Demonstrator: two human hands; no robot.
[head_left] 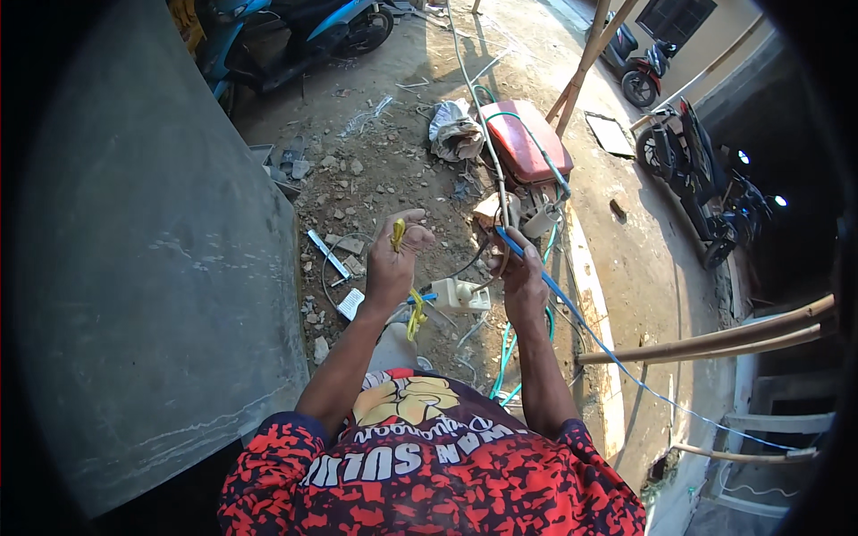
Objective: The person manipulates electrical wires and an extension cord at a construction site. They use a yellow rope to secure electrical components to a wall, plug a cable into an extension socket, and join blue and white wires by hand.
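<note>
My left hand [399,255] is raised at the centre, fingers curled round a yellow cord [398,232]; more yellow strands dangle below it. My right hand [517,268], a little to the right, grips a blue cable [559,288] that runs off to the lower right. A pale long cable or pole [492,147] comes down from the top to that hand, and dark wire hangs beside it. Below both hands a white power strip [456,296] lies on the rubble, with cords around it. Green hose [502,357] loops beneath my right hand.
A concrete wall [179,295] fills the left. Scooters stand top left [295,40], top right [642,80] and right [688,179]. A red box-like object [527,143], a sack [454,129] and debris lie ahead. Leaning wooden poles [581,67] and bamboo [706,335] are to the right.
</note>
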